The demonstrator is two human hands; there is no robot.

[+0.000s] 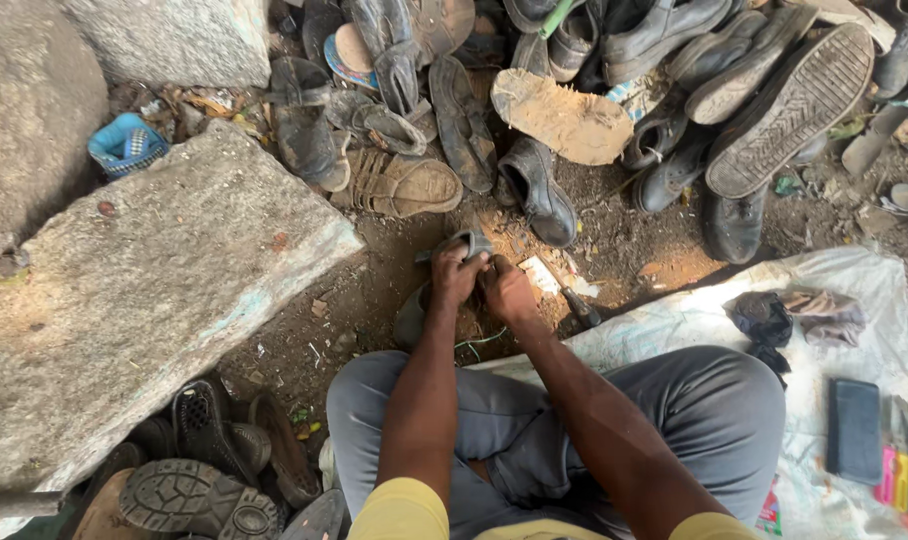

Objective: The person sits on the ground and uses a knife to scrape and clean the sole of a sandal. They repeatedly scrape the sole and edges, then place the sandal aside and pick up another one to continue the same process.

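I sit on the ground with grey trousers and both arms stretched forward. My left hand and my right hand are closed side by side on a grey sandal held upright over the dirt. The sandal's strap curves over my left fingers and its lower part hangs left of my left wrist. A thin greenish thread trails below my hands. A dark-handled tool lies on the dirt just right of my right hand.
A pile of worn shoes and sandals fills the ground ahead. Large stone slabs lie to the left, with more shoes at their foot. On the white sheet to the right are dark rags, a black flat case and small coloured tools.
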